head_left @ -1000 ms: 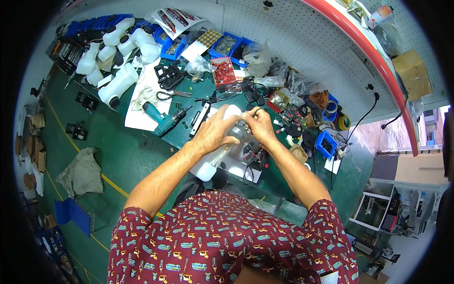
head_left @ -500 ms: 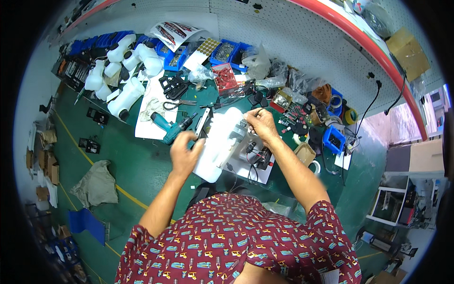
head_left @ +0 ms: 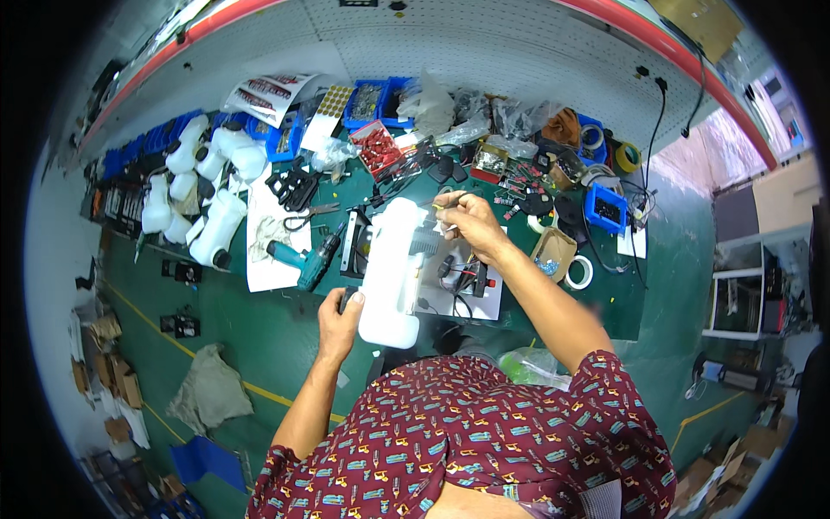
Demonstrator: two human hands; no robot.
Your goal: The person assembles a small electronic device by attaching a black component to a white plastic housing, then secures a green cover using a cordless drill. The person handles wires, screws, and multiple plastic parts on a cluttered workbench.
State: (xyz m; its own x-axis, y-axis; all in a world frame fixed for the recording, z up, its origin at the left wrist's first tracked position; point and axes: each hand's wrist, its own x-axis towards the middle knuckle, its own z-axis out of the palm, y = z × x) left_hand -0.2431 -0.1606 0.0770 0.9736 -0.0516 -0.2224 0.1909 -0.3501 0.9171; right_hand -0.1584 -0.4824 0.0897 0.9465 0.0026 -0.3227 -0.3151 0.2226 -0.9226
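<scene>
A white plastic tank stands out in front of me, its long side running away from me. My left hand is closed on a black cap at the tank's near left side. By the tank's far right end, my right hand is pinched; a small dark thing seems to be between the fingertips, too small to name. Beneath that hand, a grey ribbed part lies against the tank's right side. To the left are a teal cordless drill and a black bracket-like part.
Several similar white tanks with black caps lie at the far left. Scissors, a red parts box and blue bins crowd the green bench. Right of the tank, black wiring rests on white paper; a tape roll lies farther right.
My left hand has moved down along the tank and closed on the black cap. The tank has turned to lie straighter away from me. My right hand stays pinched near its far end.
</scene>
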